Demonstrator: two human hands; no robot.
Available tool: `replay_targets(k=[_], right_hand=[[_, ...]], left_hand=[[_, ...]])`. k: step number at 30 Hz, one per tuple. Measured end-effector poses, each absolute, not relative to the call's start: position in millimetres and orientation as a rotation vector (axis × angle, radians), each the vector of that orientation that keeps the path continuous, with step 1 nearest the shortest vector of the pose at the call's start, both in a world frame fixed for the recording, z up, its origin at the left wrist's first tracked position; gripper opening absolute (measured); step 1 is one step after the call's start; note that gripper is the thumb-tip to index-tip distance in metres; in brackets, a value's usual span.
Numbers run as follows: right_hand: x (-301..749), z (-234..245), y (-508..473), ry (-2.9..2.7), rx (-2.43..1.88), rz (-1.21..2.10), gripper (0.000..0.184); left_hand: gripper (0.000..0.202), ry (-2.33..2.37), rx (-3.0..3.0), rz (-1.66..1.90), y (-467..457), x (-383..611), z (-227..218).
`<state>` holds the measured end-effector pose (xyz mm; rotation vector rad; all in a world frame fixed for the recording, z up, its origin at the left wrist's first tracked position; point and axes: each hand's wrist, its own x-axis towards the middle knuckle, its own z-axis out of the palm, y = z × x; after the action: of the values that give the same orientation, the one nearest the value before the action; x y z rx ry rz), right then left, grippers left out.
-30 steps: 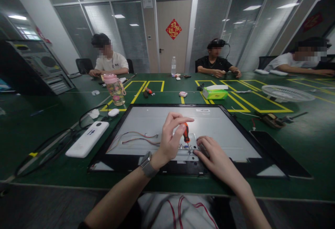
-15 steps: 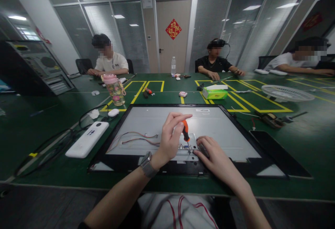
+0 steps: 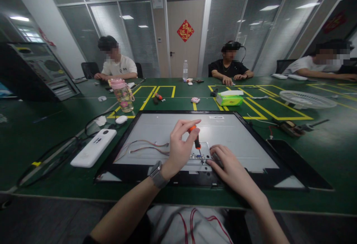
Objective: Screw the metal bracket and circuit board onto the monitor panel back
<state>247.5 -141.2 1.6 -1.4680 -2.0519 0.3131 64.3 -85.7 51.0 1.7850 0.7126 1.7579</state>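
Note:
My left hand [image 3: 182, 140], with a watch on its wrist, is closed on an orange and black screwdriver [image 3: 198, 140]. The tool leans slightly, its handle partly hidden by my fingers and its tip down at a small metal part [image 3: 203, 160]. This part sits by a row of ports on a metal plate [image 3: 205, 148], on the back of a grey display panel [image 3: 234, 136] with a black frame. My right hand [image 3: 230, 166] lies at the plate's right side, its thumb and fingers curled around a dark thing [image 3: 216, 158] I cannot make out.
Thin cables [image 3: 149, 145] lie on the panel's left side. Around it are a white power bank [image 3: 94, 148], a pink-lidded bottle [image 3: 122, 96], a green tissue pack [image 3: 229, 98], a black slab [image 3: 299, 162] and a tool [image 3: 295, 127]. Several co-workers sit opposite.
The screwdriver's handle has tipped a little to the left within my left hand. My right hand stays in place. Across the table, the co-worker in black has drawn one hand inward.

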Motion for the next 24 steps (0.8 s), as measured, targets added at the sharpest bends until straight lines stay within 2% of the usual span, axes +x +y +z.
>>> replay_targets(k=[4,12,19,24], right_hand=[[248.2,0.4,-140.9,-2.062,-1.453,0.319,0.004],[247.7,2.1,-141.8,-2.064,-1.455,0.314,0.003],[248.6,0.1,-140.6,-2.07,-1.463,0.299,0.005],[248.7,-0.8,-140.4,-2.074,-1.458,0.316,0.004]], left_hand=[[0.035,0.654,1.741,1.625,-87.5,63.4,51.1],[0.022,0.722,1.821,1.683,-87.0,65.9,54.7],[0.036,0.7,1.746,1.582,-86.0,63.8,51.4],[0.026,0.728,1.792,1.658,-85.1,66.5,51.2]])
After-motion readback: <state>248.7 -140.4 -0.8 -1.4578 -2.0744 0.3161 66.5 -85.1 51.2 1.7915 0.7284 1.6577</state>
